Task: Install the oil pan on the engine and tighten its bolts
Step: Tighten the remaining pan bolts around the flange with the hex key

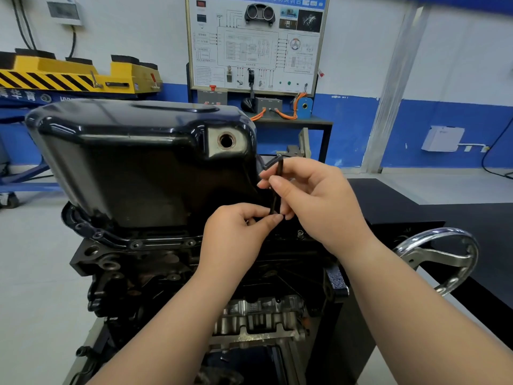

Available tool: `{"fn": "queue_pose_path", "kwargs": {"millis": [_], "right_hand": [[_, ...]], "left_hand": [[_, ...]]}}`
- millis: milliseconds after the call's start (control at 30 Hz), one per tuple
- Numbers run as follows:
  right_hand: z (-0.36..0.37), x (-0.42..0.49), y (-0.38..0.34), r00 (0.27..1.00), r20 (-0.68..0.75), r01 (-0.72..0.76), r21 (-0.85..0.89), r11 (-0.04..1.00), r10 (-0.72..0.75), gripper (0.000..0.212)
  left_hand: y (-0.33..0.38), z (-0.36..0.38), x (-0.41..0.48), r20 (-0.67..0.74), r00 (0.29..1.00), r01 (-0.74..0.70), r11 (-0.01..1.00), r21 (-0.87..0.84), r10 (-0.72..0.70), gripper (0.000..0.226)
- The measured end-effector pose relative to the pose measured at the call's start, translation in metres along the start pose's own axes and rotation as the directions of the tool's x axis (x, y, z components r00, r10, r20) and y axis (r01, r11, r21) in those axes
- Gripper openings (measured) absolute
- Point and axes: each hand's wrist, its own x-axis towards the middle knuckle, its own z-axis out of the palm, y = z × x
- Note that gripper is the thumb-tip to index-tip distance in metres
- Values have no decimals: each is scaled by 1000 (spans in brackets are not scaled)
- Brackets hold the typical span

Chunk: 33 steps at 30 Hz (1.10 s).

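**Oil pan (144, 157) on engine block (133, 273), L-shaped key (276, 184) held two-handed**

Far L, a yellow lift platform (77, 76) w/ black hazard stripes stood by the wall. The glossy black pan sat bottom-up on the block, its flange lying along the block's top edge. Bolts (136, 245) showed in the flange at the front-L side. The drain hole (226, 140) showed as a bare round bore near the pan's upper R corner.

Just R of the pan, your L hand (236, 237) had its fingers curled, thumb & forefinger pinching the key's lower end. The key stood approx upright, short arm at the top pointing toward the pan. Your R hand (313, 201) pinched the shaft higher up btwn thumb & fingertips. The key's tip was hidden behind your L fingers, so I couldn't tell if it sat in a bolt.

Far R, a chrome handwheel (438, 259) stood beside the dark bench.
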Motion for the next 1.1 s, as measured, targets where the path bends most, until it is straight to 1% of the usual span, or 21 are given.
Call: {"fn": "queue_pose_path", "kwargs": {"millis": [133, 267, 333, 367, 433, 500, 567, 667, 700, 767, 833, 900, 1000, 1100], "right_hand": [[1, -1, 1, 999, -32, -11, 3, 1000, 11, 18], [1, -1, 2, 999, -37, -11, 44, 999, 12, 16], [2, 0, 4, 998, -63, -4, 51, 999, 7, 13], [3, 1, 4, 996, -87, 0, 44, 999, 4, 14], [3, 2, 6, 991, -132, 13, 15, 1000, -11, 24], [3, 2, 8, 988, -152, 16, 5, 1000, -15, 29], [3, 1, 10, 989, -148, 4, 12, 1000, -2, 27], [1, -1, 10, 996, -85, -1, 41, 999, 5, 10], [0, -2, 8, 998, -58, 4, 52, 999, -1, 7], [-4, -3, 6, 1000, -12, 19, 58, 998, -18, 22], [-7, -1, 3, 999, 21, 26, 67, 997, -28, 28], [-7, 0, 2, 1000, 10, 22, 63, 998, -23, 25], [-4, 1, 4, 999, -54, 8, 64, 998, -5, 16], [-1, 1, 5, 996, -92, -14, 72, 997, 21, 19]], "left_hand": [[0, 2, -1, -18, 999, 28, 999, -22, -29, 14], [2, 1, 0, 13, 999, 30, 999, -34, -29, 14], [4, 1, 1, 20, 999, 29, 999, -33, -29, 14], [4, 1, 2, 17, 999, 30, 999, -32, -29, 14], [5, 1, 1, 8, 1000, 29, 999, -28, -28, 11], [5, 1, 1, 1, 1000, 26, 999, -28, -26, 8], [4, 1, 2, 0, 1000, 25, 999, -23, -25, 10], [3, 1, 3, -3, 999, 32, 999, -4, -32, 9], [3, 1, 3, -5, 1000, 31, 999, -7, -31, 9], [3, 1, 3, -6, 1000, 23, 1000, -20, -23, 11], [4, 1, 3, -8, 1000, 11, 1000, -14, -11, 11], [4, 1, 2, -16, 1000, -1, 1000, -8, 1, 11], [6, 2, -1, -56, 998, -29, 998, -49, 26, 7], [9, 0, -2, -99, 993, -74, 996, -47, 69, 7]]}}
